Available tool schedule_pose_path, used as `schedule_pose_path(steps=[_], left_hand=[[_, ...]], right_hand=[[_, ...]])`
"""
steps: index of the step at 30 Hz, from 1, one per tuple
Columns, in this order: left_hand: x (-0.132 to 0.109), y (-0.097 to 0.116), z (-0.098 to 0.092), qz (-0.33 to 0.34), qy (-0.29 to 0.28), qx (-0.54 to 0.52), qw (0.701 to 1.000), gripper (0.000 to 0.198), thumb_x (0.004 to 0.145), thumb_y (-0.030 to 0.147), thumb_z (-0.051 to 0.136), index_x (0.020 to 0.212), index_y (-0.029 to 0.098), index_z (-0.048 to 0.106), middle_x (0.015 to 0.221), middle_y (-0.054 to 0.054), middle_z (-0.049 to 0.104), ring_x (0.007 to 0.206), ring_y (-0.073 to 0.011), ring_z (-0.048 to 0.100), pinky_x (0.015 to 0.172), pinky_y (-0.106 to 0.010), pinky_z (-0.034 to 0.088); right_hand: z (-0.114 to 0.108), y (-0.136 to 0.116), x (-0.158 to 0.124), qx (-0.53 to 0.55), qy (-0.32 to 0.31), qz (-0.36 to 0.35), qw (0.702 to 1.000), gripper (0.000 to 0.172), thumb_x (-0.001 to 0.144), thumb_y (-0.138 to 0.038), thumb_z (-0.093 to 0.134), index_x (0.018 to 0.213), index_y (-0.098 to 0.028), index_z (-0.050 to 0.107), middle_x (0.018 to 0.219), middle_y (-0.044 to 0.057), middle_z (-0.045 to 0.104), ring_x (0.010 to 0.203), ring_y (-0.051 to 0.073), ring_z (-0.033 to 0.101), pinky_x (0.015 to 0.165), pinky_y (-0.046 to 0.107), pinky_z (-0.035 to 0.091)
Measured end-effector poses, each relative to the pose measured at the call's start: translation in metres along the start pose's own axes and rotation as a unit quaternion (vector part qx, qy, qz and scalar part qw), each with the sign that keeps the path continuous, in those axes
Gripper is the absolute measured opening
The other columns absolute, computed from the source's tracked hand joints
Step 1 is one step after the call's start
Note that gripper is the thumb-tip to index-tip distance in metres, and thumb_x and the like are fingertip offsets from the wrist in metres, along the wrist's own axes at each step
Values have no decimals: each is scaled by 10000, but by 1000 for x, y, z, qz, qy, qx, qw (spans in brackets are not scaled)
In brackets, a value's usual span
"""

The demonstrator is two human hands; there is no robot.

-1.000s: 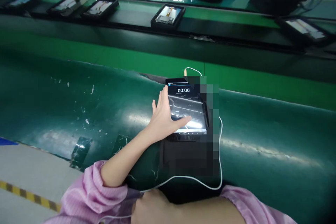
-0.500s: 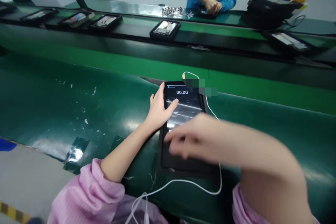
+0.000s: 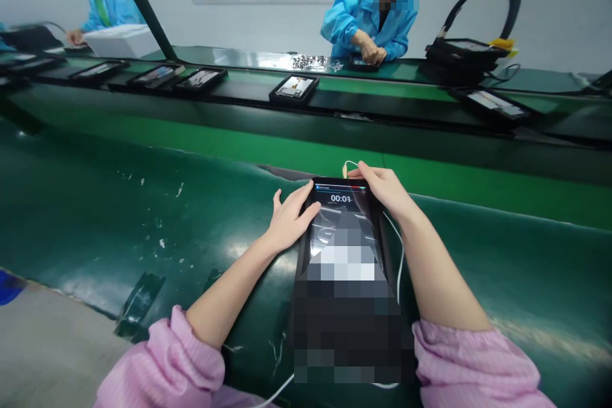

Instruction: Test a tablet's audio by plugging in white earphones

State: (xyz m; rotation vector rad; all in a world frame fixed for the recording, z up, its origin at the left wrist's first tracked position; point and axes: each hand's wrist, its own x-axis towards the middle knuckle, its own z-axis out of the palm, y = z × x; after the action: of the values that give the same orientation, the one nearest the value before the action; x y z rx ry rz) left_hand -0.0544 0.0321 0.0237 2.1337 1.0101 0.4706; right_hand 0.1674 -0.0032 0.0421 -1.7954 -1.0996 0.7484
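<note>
Green conveyor belt bears a black-framed tablet showing 00:01; the left hand lies open on its screen, the right hand open on its top corner, neither clenched.

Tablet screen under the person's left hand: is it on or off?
On: the tablet screen is lit and shows a timer reading 00:01 near its top edge.

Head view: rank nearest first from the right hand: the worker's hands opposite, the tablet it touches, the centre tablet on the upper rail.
From the right hand:
1. Tablet, on the belt.
2. Upper-rail tablet, ahead.
3. Worker's hands, farther ahead.
</note>
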Motion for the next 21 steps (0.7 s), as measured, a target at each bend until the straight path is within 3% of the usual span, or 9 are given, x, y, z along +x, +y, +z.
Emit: schedule_pose_path(steps=[3, 9, 16, 21], left_hand=[[-3, 2, 3, 20, -15, 16, 1000, 532, 949, 411, 338, 1443, 215, 370, 1510, -72, 415, 1410, -204, 353, 1177, -570, -57], [-6, 8, 11, 28, -13, 48, 998, 529, 977, 385, 301, 1468, 189, 336, 1535, -93, 371, 1432, -216, 311, 1185, -576, 8], [-7, 9, 10, 35, -14, 73, 997, 475, 988, 359, 293, 1420, 210, 424, 1447, -93, 484, 1376, -219, 387, 1176, -593, 41], [-10, 10, 5, 73, -38, 69, 994, 598, 961, 466, 393, 1500, 233, 277, 1521, -106, 380, 1422, -245, 313, 1161, -626, 11]], right_hand=[[-4, 4, 3, -25, 12, 20, 999, 407, 926, -463, 528, 713, -154, 686, 775, 78, 692, 791, 231, 637, 782, 309, 442], [0, 3, 9, -160, 27, 37, 986, 350, 842, -371, 589, 540, -192, 595, 545, 26, 556, 624, 207, 542, 618, 294, 358], [-12, -1, 5, -99, -37, 21, 994, 289, 760, -256, 568, 480, -189, 578, 530, 5, 547, 568, 168, 503, 599, 280, 354], [-11, 3, 5, -41, -44, 38, 997, 241, 754, -248, 575, 530, -172, 614, 556, 8, 564, 576, 164, 519, 599, 271, 374]])
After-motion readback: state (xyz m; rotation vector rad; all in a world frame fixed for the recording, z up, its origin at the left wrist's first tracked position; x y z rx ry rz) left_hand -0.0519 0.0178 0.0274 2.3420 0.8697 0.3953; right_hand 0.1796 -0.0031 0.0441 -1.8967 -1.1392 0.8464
